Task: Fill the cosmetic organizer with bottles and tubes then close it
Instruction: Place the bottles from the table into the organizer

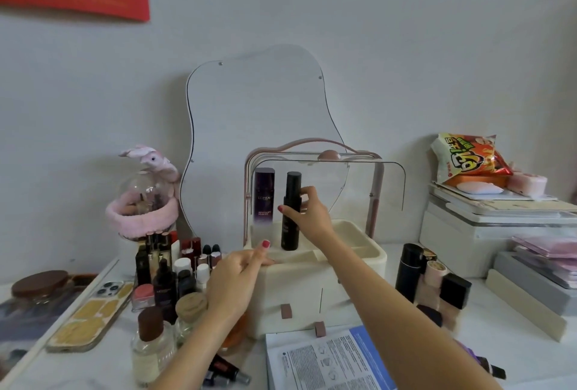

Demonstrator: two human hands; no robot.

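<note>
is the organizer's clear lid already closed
No, the clear lid is swung up above the organizer while the right hand holds the black bottle inside.

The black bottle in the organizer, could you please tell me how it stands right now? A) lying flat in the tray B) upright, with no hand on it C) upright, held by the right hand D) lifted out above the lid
C: the black bottle stands upright in the organizer, with the right hand gripping it beside the purple bottle.

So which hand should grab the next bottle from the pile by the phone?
Probably the left hand. It rests on the organizer's front left edge, right beside the bottle cluster, and holds nothing. The right hand is busy gripping the black bottle.
</note>
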